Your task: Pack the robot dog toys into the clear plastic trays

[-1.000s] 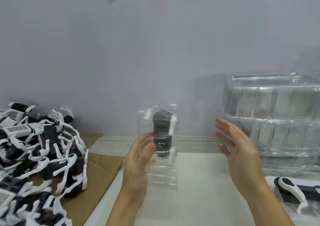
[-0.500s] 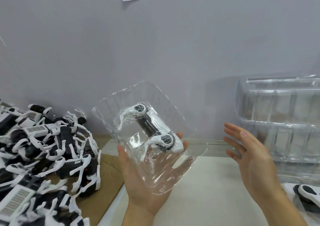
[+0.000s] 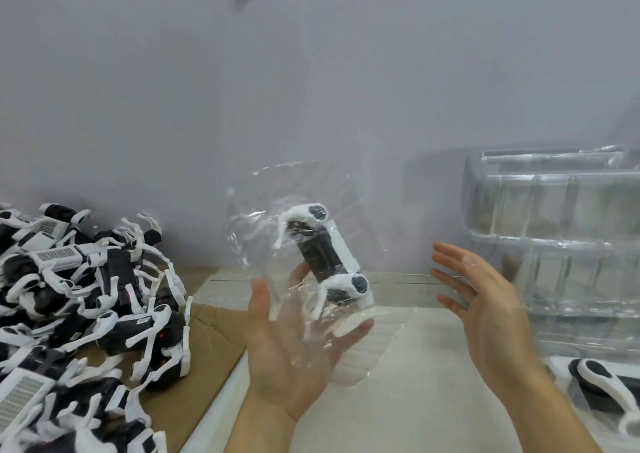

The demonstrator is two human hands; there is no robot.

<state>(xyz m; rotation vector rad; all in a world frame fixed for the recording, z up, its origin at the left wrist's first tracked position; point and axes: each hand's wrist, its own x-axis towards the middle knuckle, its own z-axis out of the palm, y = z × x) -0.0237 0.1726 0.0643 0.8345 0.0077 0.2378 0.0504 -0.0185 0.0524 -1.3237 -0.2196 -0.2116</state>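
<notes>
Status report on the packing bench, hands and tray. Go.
Left hand under clear tray, robot dog toy inside. Right hand open, empty. Nothing between them. Loose toys piled left.

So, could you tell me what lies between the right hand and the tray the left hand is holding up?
Nothing: in the head view, only bare wall and tabletop show between the right hand and the clear tray.

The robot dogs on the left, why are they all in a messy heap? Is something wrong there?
Only untidy. The loose robot dog toys lie heaped on brown cardboard, legs tangled. The left hand holds a clear plastic tray with one robot dog tilted inside. The right hand is open.
</notes>
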